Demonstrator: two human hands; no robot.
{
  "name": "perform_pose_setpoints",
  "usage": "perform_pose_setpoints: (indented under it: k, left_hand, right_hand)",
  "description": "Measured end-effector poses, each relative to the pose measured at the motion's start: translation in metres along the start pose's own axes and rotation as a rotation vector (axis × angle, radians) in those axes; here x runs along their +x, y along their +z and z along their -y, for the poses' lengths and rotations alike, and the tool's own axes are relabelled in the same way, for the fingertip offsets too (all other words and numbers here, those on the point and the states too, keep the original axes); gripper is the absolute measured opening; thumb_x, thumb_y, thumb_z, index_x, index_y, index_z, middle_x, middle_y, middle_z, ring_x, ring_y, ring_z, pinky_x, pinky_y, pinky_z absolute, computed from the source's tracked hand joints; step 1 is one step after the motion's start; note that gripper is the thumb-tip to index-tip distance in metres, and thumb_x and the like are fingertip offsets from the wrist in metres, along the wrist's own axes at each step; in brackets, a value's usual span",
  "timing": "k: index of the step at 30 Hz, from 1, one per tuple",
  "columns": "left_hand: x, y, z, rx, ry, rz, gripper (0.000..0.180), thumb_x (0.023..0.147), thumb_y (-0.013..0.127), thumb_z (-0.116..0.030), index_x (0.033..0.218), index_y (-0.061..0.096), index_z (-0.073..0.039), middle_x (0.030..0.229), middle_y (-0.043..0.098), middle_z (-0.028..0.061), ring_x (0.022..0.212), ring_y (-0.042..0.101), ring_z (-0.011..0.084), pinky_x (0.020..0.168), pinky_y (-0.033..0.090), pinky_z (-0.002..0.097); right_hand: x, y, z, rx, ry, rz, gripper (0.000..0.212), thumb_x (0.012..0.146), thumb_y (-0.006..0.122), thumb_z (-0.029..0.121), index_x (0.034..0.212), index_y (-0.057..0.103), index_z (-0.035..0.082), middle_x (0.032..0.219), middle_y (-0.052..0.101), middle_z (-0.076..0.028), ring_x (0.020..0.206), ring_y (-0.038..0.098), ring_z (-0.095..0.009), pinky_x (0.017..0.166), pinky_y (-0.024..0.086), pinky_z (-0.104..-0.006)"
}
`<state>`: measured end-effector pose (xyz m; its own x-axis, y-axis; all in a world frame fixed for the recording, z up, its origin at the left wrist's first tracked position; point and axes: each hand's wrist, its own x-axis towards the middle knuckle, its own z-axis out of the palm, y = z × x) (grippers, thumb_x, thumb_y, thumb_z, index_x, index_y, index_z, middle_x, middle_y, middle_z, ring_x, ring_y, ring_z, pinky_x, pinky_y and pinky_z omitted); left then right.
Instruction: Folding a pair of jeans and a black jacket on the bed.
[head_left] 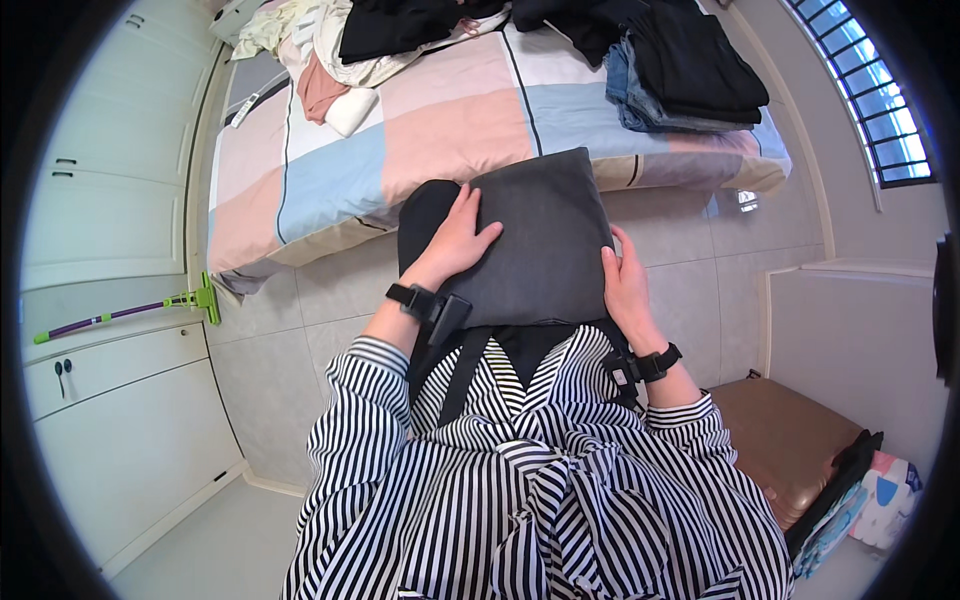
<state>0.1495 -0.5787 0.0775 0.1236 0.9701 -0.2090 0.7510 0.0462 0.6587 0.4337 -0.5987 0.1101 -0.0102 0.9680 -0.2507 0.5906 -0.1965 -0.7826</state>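
A folded dark grey garment [545, 245] lies across my lap in front of the bed, with a black part [420, 215] along its left side. On its left part rests my left hand [460, 240], palm down, fingers stretched out and thumb apart. My right hand [627, 283] holds the garment's right edge, its fingers and thumb bent around the side. What lies under the folds is hidden.
Ahead stands a bed with a checked cover [440, 150]. A stack of folded dark trousers [695, 65] and loose clothes [400, 30] lie on it. White cabinets [120, 420] and a green-headed mop [205, 298] are at left. A brown seat [775, 430] stands at lower right.
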Motion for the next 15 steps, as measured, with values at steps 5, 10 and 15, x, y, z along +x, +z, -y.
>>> perform_pose_setpoints:
  k: [5, 10, 15]
  left_hand:
    - [-0.016, -0.006, -0.005, -0.439, -0.307, 0.033, 0.077, 0.088, 0.066, -0.034, 0.141, 0.033, 0.011, 0.139, 0.045, 0.029, 0.128, 0.048, 0.0329, 0.105, 0.039, 0.0355]
    - [-0.001, -0.003, 0.002, -0.627, -0.348, 0.12, 0.065, 0.09, 0.066, -0.031, 0.134, 0.043, 0.011, 0.125, 0.058, 0.0196, 0.112, 0.058, 0.023, 0.095, 0.047, 0.0313]
    - [0.005, -0.01, -0.003, -0.829, -0.451, 0.26, 0.054, 0.092, 0.065, -0.031, 0.125, 0.052, 0.01, 0.117, 0.063, 0.0135, 0.102, 0.062, 0.0185, 0.089, 0.05, 0.03]
  right_hand:
    - [0.006, -0.013, 0.024, -0.422, -0.579, -0.13, 0.048, 0.088, 0.061, 0.013, 0.135, 0.05, 0.011, 0.136, 0.046, -0.022, 0.118, 0.052, -0.037, 0.092, 0.046, -0.0426]
    - [0.042, -0.001, 0.059, -0.662, -0.848, -0.044, 0.055, 0.087, 0.065, 0.026, 0.138, 0.049, 0.013, 0.152, 0.033, -0.011, 0.133, 0.039, -0.037, 0.106, 0.04, -0.0425]
    - [0.069, 0.009, 0.019, -0.587, -0.631, 0.057, 0.056, 0.092, 0.058, 0.038, 0.141, 0.045, 0.012, 0.155, 0.028, -0.007, 0.134, 0.038, -0.037, 0.104, 0.041, -0.0426]
